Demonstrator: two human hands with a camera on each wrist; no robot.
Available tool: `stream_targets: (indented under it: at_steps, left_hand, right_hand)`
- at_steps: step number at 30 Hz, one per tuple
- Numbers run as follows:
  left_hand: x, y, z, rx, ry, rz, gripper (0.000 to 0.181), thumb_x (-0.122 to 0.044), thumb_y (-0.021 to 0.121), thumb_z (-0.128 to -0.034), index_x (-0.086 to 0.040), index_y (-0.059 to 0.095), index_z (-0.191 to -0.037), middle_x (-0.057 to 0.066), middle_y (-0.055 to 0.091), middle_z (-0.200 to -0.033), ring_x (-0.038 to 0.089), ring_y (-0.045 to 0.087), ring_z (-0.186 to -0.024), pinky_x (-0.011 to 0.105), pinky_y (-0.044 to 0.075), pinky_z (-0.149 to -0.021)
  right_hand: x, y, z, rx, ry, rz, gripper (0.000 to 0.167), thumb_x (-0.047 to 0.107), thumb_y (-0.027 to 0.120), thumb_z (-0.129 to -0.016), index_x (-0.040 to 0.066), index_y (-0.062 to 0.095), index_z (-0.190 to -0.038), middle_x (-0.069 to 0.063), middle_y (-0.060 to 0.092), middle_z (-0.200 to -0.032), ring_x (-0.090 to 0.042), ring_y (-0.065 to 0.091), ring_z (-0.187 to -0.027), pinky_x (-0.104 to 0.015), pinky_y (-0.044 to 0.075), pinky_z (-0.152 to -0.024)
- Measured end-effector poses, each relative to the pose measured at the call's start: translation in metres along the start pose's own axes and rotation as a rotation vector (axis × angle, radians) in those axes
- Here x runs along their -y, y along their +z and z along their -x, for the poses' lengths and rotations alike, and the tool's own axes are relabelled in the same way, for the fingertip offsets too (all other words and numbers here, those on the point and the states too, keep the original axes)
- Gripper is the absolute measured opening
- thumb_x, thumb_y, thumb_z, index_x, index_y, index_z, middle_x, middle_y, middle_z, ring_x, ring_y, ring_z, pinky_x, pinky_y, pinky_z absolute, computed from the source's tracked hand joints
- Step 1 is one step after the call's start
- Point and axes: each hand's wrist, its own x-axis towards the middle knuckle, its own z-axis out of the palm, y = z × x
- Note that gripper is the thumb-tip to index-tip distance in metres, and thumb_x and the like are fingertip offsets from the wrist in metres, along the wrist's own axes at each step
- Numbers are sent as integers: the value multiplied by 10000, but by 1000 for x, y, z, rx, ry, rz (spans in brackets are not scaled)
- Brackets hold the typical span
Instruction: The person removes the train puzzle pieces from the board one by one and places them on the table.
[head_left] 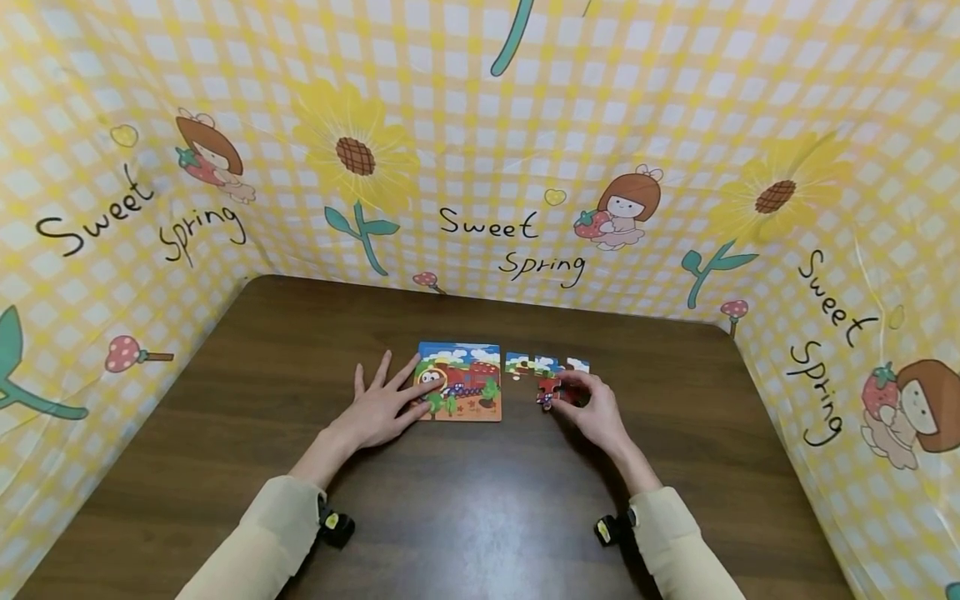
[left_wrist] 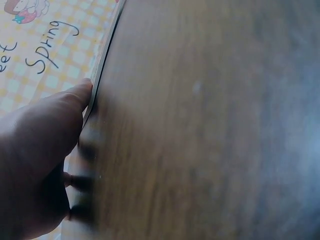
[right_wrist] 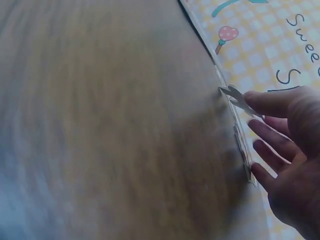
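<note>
A rectangular picture board (head_left: 468,400) with a red train under a blue sky lies flat on the table. My left hand (head_left: 381,409) rests on its left side with fingers spread; part of the picture is hidden beneath them. To the board's right, my right hand (head_left: 597,414) pinches a red jigsaw puzzle piece (head_left: 548,388). In the right wrist view, that puzzle piece (right_wrist: 236,97) is seen nearly edge-on, tilted above the table by the thumb. Just beyond it is a row of sky-coloured puzzle pieces (head_left: 519,363), partly hidden by the right hand.
The brown wooden table (head_left: 465,508) has its far edge against a yellow checked cloth (head_left: 480,167), which also hangs along both sides. Each wrist wears a small black camera, one on the left wrist (head_left: 337,528) and one on the right wrist (head_left: 609,529).
</note>
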Motion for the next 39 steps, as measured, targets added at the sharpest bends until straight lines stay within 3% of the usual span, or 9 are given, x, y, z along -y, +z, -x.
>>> stream_targets:
  at_steps: [6, 11, 21, 27, 30, 34, 36, 39]
  left_hand:
    - [-2, 2, 1, -12, 0, 4, 530, -501, 583, -1126, -446, 501, -1647, 95, 179, -1865, 570, -10, -1701, 912, -70, -1222]
    - [-3, 6, 1, -17, -2, 4, 531, -503, 586, -1122, -448, 505, -1644, 93, 184, -1864, 565, -2, -1702, 918, -59, -1219]
    - [-5, 10, 1, -23, -7, 17, 532, -484, 591, -1126, -434, 504, -1648, 94, 192, -1862, 560, -7, -1704, 911, -76, -1222]
    - [-4, 9, 2, -22, -13, 20, 530, -493, 588, -1125, -425, 512, -1645, 89, 197, -1861, 557, -5, -1705, 904, -85, -1226]
    - [-2, 9, 2, -29, -20, 15, 532, -503, 580, -1126, -431, 505, -1648, 85, 202, -1860, 553, -2, -1706, 902, -83, -1226]
    - [1, 7, 2, -38, -26, 13, 539, -508, 578, -1126, -432, 497, -1653, 77, 205, -1859, 546, -4, -1709, 900, -88, -1226]
    - [1, 6, 1, -43, -27, 13, 551, -509, 584, -1122, -427, 489, -1659, 69, 207, -1859, 540, -2, -1711, 896, -91, -1229]
    - [2, 5, 0, -55, -30, 11, 604, -528, 588, -1115, -396, 448, -1688, 53, 224, -1855, 526, 17, -1715, 890, -86, -1237]
  right_hand:
    - [-10, 3, 3, -41, -73, 30, 381, 39, 915, -882, 20, 785, -1240, -215, 654, -1513, -441, 505, -1479, -633, 432, -1217]
    - [-18, 6, 8, -63, -94, 22, 357, 25, 911, -881, 11, 790, -1216, -217, 639, -1526, -456, 467, -1527, -643, 418, -1225]
    - [-25, 11, 11, -114, -168, 97, 403, 36, 911, -882, 17, 779, -1262, -225, 657, -1494, -477, 447, -1551, -705, 354, -1268]
    - [-27, 17, 12, -228, -185, 34, 455, 82, 865, -922, -20, 735, -1346, -257, 679, -1472, -503, 515, -1495, -697, 384, -1236]
    - [-29, 21, 11, -304, -188, -8, 421, 145, 824, -973, -9, 734, -1355, -250, 696, -1452, -483, 566, -1459, -586, 449, -1237]
    - [-29, 22, 8, -357, -179, -45, 404, 202, 789, -1018, 4, 734, -1367, -225, 702, -1458, -435, 608, -1437, -295, 448, -1240]
    - [-27, 22, 7, -362, -175, -64, 413, 176, 779, -1022, -12, 721, -1385, -238, 689, -1481, -457, 599, -1444, -304, 447, -1242]
    - [-23, 19, 7, -369, -158, -76, 426, 145, 765, -1025, -21, 702, -1413, -248, 672, -1504, -478, 578, -1456, -457, 443, -1256]
